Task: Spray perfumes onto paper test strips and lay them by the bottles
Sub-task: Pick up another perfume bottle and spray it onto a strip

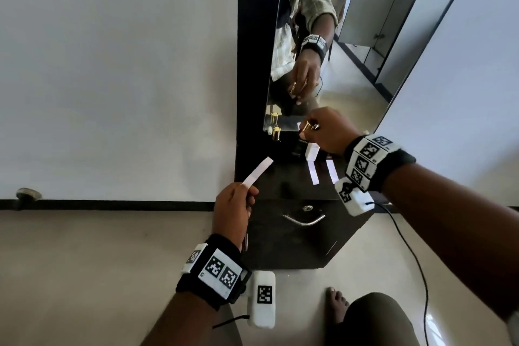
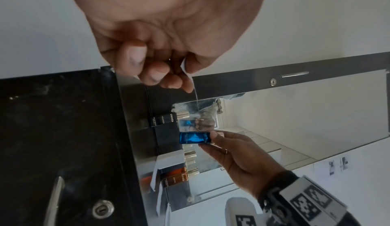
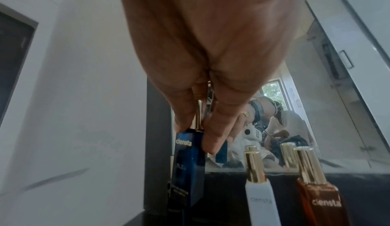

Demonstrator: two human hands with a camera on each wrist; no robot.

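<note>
My left hand (image 1: 248,195) pinches one end of a white paper strip (image 1: 258,173) between thumb and fingers, out in front of the dark shelf (image 1: 280,185); the left wrist view shows the same pinch (image 2: 183,73). My right hand (image 1: 306,130) grips a blue perfume bottle (image 2: 194,138) by its gold top, and the bottle looks lifted a little off the shelf. Through the right wrist view the fingers (image 3: 211,139) wrap the neck above the blue body (image 3: 190,163). A black bottle (image 1: 276,133), a white bottle (image 3: 261,196) and an amber bottle (image 3: 320,201) stand along the mirror. Two strips (image 1: 314,173) lie on the shelf.
A mirror (image 1: 337,50) rises behind the bottles and repeats them and my hand. Below the shelf is a drawer with a metal handle (image 1: 304,220) and a lock. A white wall (image 1: 112,64) is to the left. A black cable (image 1: 415,247) trails over the floor by my foot (image 1: 335,303).
</note>
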